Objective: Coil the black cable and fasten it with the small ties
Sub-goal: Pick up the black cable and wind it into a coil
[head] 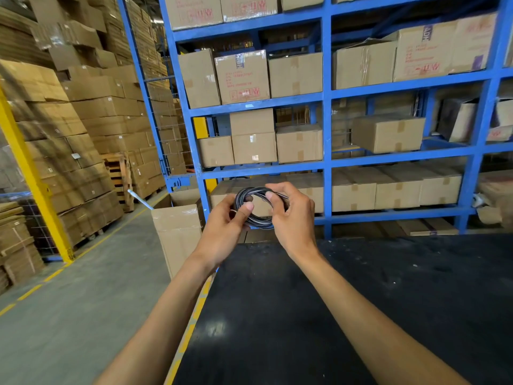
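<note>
A black cable (251, 193) wound into a small round coil of several loops hangs in the air above the far edge of the black table (361, 301). My left hand (224, 229) grips the coil's left side, thumb laid across the loops. My right hand (291, 215) pinches the coil's upper right part between thumb and fingers. A thin pale strip runs along the loops at the bottom of the coil; I cannot tell whether it is a tie. No loose ties show on the table.
Blue steel shelving (327, 134) full of cardboard boxes stands just behind the table. An open carton (177, 226) stands at the table's left corner. To the left lie a grey aisle floor, a yellow post (33, 179) and stacked cartons on pallets.
</note>
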